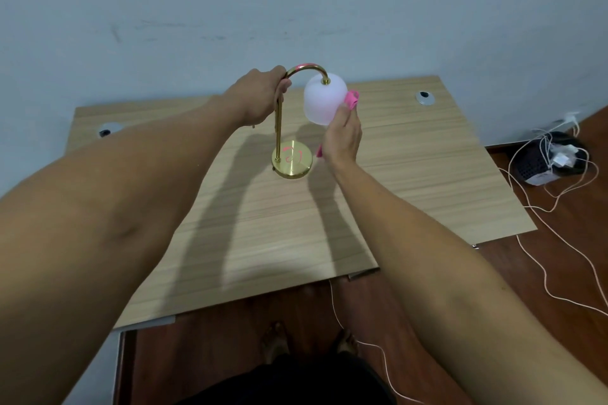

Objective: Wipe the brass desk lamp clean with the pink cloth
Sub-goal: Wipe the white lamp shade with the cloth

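A pale blue-grey wall (pixel 296 3) fills the upper half, marked with faint dark scuffs. Against it stands a light wood-grain desk (pixel 263 227) with two round metal cable grommets (pixel 424 97), one near each back corner. The floor (pixel 559 240) is reddish-brown wood. On it to the right sits a dark perforated basket (pixel 539 161), perhaps holding chargers, with thin white cables (pixel 539 223) trailing across the boards. Long soft shadows lie on the desk.

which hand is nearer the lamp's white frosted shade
Right. The right hand presses the pink cloth against the white frosted shade; the left hand grips the brass stem beside it.
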`<action>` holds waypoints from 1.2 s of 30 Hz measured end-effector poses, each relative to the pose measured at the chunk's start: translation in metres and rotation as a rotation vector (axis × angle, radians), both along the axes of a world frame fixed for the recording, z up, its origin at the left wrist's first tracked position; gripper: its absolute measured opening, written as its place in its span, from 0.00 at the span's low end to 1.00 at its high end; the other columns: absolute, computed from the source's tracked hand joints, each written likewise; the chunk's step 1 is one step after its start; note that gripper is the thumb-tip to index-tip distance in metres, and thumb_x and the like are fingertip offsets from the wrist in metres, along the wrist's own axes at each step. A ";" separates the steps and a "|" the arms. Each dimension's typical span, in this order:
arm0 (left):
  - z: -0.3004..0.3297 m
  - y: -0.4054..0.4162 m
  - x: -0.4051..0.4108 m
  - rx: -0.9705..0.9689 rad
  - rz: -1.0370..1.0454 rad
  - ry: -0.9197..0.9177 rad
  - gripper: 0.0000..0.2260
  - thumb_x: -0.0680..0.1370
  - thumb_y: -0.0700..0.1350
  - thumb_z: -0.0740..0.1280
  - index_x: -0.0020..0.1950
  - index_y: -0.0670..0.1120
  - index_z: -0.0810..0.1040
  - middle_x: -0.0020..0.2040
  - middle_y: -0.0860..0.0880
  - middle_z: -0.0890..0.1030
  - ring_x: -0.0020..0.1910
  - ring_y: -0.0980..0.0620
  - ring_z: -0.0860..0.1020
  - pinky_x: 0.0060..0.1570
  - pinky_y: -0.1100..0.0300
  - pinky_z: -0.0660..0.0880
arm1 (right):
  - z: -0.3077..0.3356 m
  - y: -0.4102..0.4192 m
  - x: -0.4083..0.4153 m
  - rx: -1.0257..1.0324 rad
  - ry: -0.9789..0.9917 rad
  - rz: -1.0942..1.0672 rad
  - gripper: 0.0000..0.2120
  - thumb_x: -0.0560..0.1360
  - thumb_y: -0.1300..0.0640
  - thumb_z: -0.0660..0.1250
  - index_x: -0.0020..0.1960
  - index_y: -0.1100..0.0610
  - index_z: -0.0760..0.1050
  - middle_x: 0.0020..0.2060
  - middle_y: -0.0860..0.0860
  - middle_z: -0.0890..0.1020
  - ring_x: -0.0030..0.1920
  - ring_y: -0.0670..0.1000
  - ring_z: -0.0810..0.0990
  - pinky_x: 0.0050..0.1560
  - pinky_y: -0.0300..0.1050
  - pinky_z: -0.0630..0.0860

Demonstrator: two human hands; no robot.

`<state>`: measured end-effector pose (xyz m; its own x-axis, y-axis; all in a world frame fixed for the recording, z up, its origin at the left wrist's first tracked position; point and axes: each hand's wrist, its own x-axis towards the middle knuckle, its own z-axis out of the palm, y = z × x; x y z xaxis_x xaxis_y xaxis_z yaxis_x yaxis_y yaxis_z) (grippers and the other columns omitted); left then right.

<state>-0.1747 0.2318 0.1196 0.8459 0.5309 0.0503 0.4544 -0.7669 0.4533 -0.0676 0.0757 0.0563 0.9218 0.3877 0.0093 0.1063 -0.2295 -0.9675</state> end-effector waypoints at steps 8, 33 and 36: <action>0.002 -0.001 -0.001 0.019 -0.002 0.007 0.17 0.85 0.57 0.48 0.55 0.48 0.71 0.48 0.45 0.83 0.43 0.41 0.80 0.41 0.49 0.77 | -0.044 0.007 -0.031 -0.001 -0.160 0.116 0.30 0.84 0.36 0.44 0.84 0.40 0.46 0.85 0.50 0.55 0.74 0.68 0.73 0.73 0.65 0.71; 0.000 0.000 -0.001 0.014 -0.009 -0.011 0.17 0.84 0.56 0.49 0.54 0.47 0.71 0.48 0.45 0.83 0.42 0.41 0.79 0.45 0.44 0.78 | -0.017 0.006 -0.010 0.150 0.274 0.014 0.29 0.81 0.41 0.47 0.80 0.46 0.66 0.59 0.71 0.80 0.37 0.67 0.87 0.30 0.46 0.81; 0.000 -0.001 -0.002 0.000 -0.001 -0.003 0.17 0.84 0.57 0.48 0.53 0.49 0.70 0.48 0.45 0.83 0.41 0.42 0.79 0.43 0.45 0.78 | -0.002 0.004 -0.012 0.140 0.094 -0.084 0.25 0.86 0.49 0.52 0.80 0.55 0.69 0.75 0.59 0.75 0.70 0.60 0.77 0.61 0.40 0.73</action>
<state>-0.1770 0.2313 0.1191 0.8462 0.5303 0.0531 0.4522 -0.7672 0.4548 -0.0792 0.0795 0.0544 0.9501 0.3104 -0.0300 0.0000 -0.0962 -0.9954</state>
